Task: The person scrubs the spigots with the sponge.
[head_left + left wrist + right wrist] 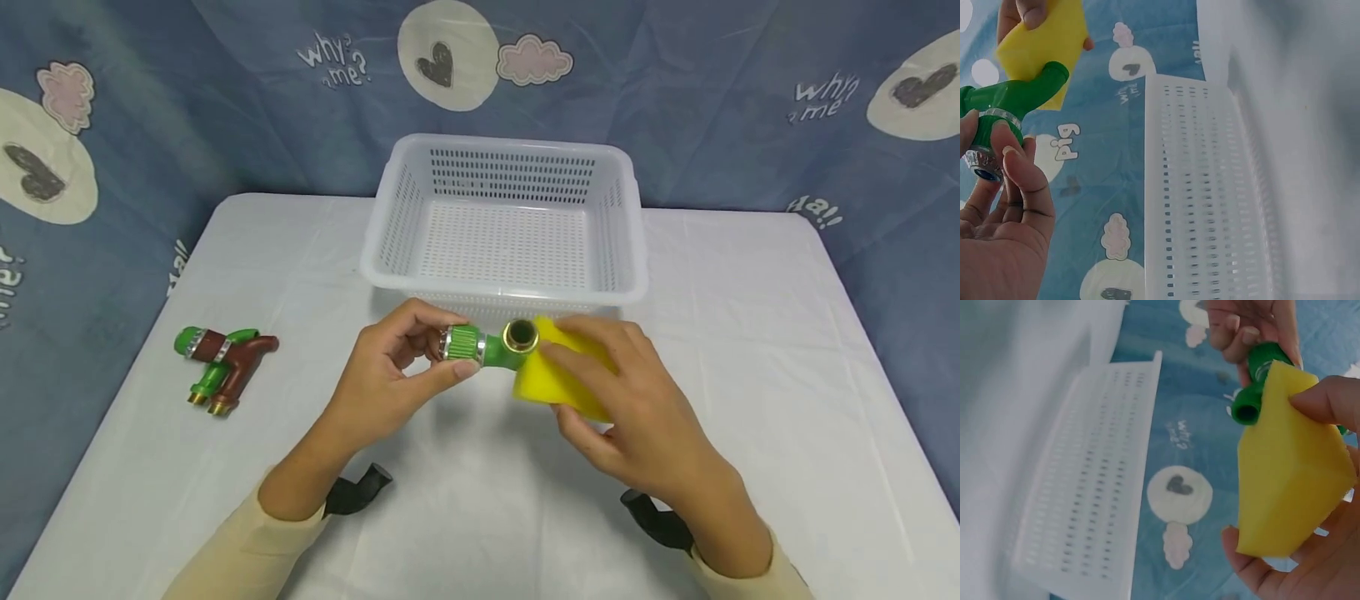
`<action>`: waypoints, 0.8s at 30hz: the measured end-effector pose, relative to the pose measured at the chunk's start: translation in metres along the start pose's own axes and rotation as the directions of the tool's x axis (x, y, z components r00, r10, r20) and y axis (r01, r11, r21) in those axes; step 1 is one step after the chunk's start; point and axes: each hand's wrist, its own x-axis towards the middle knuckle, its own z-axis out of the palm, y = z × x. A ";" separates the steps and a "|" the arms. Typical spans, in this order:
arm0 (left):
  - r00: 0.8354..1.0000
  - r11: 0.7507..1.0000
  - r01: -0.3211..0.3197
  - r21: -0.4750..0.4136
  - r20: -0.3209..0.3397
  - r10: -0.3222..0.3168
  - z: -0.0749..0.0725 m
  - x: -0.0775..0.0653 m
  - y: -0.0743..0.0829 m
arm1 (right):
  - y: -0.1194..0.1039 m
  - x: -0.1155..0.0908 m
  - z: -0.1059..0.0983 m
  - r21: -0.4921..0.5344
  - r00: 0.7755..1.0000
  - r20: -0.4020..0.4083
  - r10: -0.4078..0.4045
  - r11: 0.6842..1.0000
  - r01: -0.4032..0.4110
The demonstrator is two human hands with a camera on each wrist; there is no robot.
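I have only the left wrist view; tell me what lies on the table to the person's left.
Observer: A brown tap and a loose green tap lie there, close together.
Operator: Describe the side of the held tap that I can't see.
Observer: It has a gold-rimmed opening, clear in the head view.
Operator: Now the inside of the basket.
Observer: Its floor is white and perforated with small holes.

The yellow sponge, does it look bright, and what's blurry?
Head view: the yellow sponge looks bright, with soft shadows on the white table below; left wrist view: the basket looks hazy toward the table; right wrist view: hazy there too.
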 end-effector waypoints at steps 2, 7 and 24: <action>1.000 1.000 0.000 0.004 -0.003 0.000 0.000 0.000 0.000 | 0.000 0.000 -0.002 -0.021 1.000 -0.006 -0.003 1.000 0.003; 0.999 0.999 -0.005 0.053 -0.035 0.007 0.002 0.001 -0.002 | 0.001 -0.001 -0.008 -0.034 0.996 -0.084 0.012 0.999 -0.015; 0.995 0.995 -0.004 0.101 -0.098 0.014 0.001 0.000 -0.005 | -0.009 0.000 0.016 -0.088 0.997 -0.056 -0.053 0.995 0.048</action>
